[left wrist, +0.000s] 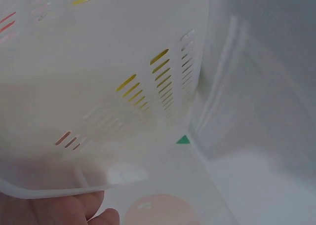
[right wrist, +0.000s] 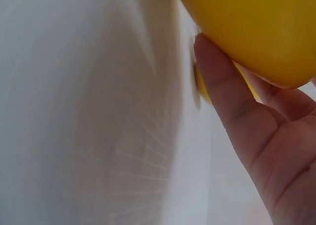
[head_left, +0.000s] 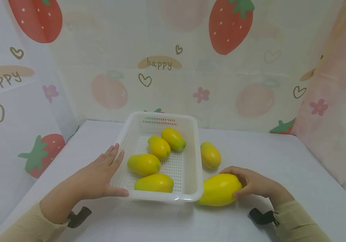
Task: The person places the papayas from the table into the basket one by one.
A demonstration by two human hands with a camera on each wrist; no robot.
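Note:
A white perforated plastic basket (head_left: 199, 161) holds several yellow papayas, among them a papaya (head_left: 154, 183) near its front wall. My left hand (head_left: 98, 176) rests on the basket's left front corner, its fingers straight along the left side and the thumb on the front rim. In the left wrist view, fingertips (left wrist: 64, 210) show at the rim. Right of the basket, my right hand (head_left: 256, 183) holds a larger papaya (head_left: 219, 190) between thumb and fingers at its right end. That papaya's left end overlaps the basket's front right corner.
Another papaya (head_left: 210, 155) lies on the white table (head_left: 257, 151) close to the basket's right wall. Curtains (head_left: 173, 90) printed with strawberries and hearts stand behind and at both sides. A dark wrist-worn piece (head_left: 79, 216) juts from the left sleeve, another from the right.

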